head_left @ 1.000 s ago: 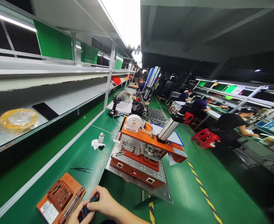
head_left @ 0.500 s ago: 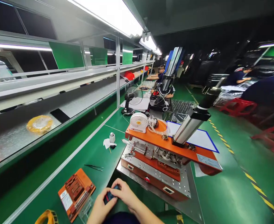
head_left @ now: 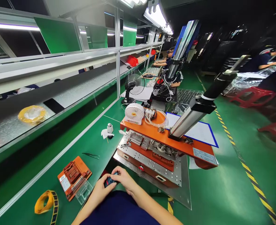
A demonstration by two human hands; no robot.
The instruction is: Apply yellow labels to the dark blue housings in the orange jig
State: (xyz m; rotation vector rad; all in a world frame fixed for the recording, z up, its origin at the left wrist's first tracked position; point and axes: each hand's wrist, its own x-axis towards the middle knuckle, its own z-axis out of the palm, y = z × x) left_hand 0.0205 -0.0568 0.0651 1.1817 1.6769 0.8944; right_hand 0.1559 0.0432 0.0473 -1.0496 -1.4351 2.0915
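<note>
Close to my body, at the bench's front edge, both my hands hold a small dark blue block with a red patch point(head_left: 108, 181); its exact kind I cannot make out. My left hand point(head_left: 102, 187) is closed round its left side, the thumb along the lower edge. From the right, my right hand point(head_left: 124, 179) grips its upper end with thumb and fingers. Left of the hands lies an orange fixture point(head_left: 83, 167) with a clear plastic flap point(head_left: 84, 192). Black tweezers point(head_left: 91, 155) rest behind it, and a yellow roll of carrier tape point(head_left: 45, 203) sits nearer me.
An orange press point(head_left: 147, 128) with a metal base stands right of my hands, carrying a white fan point(head_left: 134, 113) and a slanted cylinder point(head_left: 185, 120). A small bottle point(head_left: 109, 128) and white tissue stand behind the tweezers. Farther back are a black fan point(head_left: 130, 87) and a co-worker point(head_left: 167, 59).
The camera view has tilted down, so the bench things sit higher in the picture and more of the tape roll shows. Both hands keep hold of the blue block.
</note>
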